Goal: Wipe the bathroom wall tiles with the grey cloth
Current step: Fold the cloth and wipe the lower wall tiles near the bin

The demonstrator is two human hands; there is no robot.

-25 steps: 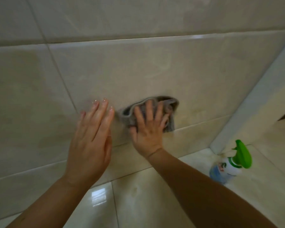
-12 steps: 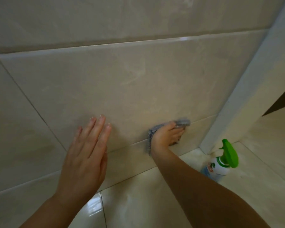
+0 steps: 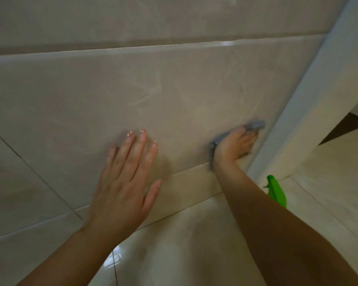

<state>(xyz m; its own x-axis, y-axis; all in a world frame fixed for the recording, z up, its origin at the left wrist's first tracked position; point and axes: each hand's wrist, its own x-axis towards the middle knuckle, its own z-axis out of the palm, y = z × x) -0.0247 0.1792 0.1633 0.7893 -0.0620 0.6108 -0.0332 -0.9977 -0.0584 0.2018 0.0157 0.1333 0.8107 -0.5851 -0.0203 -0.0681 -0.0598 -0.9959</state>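
Note:
The grey cloth (image 3: 254, 125) is bunched against the beige wall tiles (image 3: 174, 89), low down and close to the white corner trim. My right hand (image 3: 235, 146) grips it and presses it to the wall; its fingers are blurred and point right, with cloth showing above the fingertips and beside the wrist. My left hand (image 3: 128, 178) lies flat on the same large tile further left, fingers straight and spread, holding nothing.
A spray bottle with a green trigger head (image 3: 276, 190) stands on the glossy floor tiles (image 3: 184, 244), mostly hidden behind my right forearm. The white corner trim (image 3: 310, 104) runs diagonally at right, with a dark opening (image 3: 345, 129) beyond it.
My right hand has slid the cloth rightward along the wall towards the corner trim. The view has shifted right, and my forearm now covers most of the spray bottle. My left hand stays flat on the wall.

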